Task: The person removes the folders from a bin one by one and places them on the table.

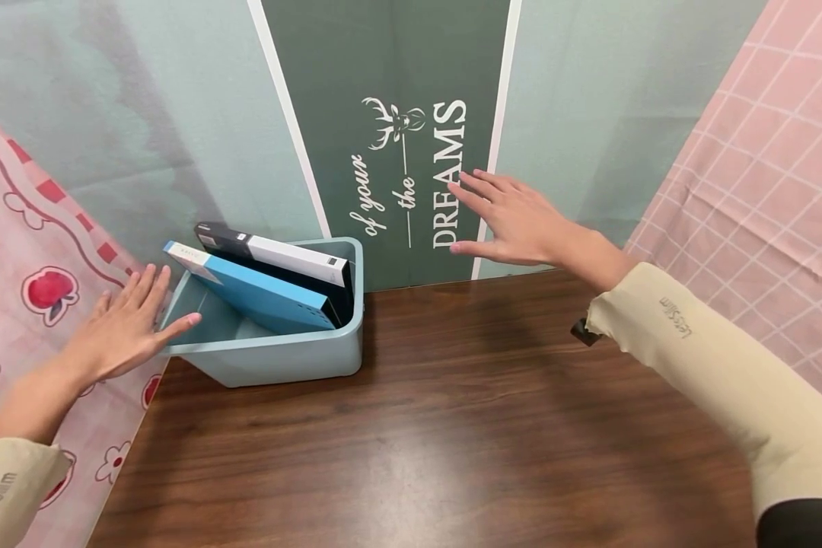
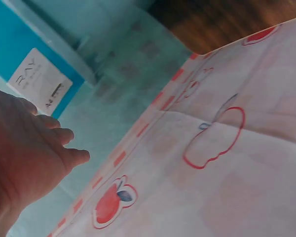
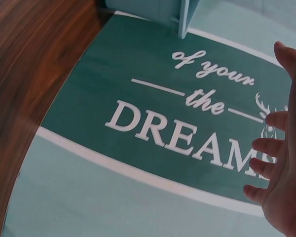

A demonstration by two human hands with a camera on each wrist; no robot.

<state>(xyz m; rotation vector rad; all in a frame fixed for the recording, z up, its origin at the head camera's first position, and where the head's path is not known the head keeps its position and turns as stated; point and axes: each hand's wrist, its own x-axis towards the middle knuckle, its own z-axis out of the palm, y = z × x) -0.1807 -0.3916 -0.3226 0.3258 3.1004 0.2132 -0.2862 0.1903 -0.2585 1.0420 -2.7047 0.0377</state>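
Note:
A light blue-grey plastic bin (image 1: 294,364) stands at the back left of the wooden table. Two binders lean inside it: a bright blue one (image 1: 267,285) with a white label, and a black one (image 1: 229,237) with a white spine strip. My left hand (image 1: 119,323) is at the bin's left end, fingers spread and thumb over its rim in the head view. The left wrist view shows the blue binder's label (image 2: 40,81) beyond the fingers. In the air right of the bin, my right hand (image 1: 517,221) has its fingers extended and holds nothing.
Behind the table (image 1: 411,441) hangs a green cloth (image 1: 397,46) printed with white lettering and a deer head. A pink fruit-patterned cloth (image 1: 14,228) borders the left, and a pink checked cloth (image 1: 781,167) the right. A small black object (image 1: 584,332) shows under the right sleeve.

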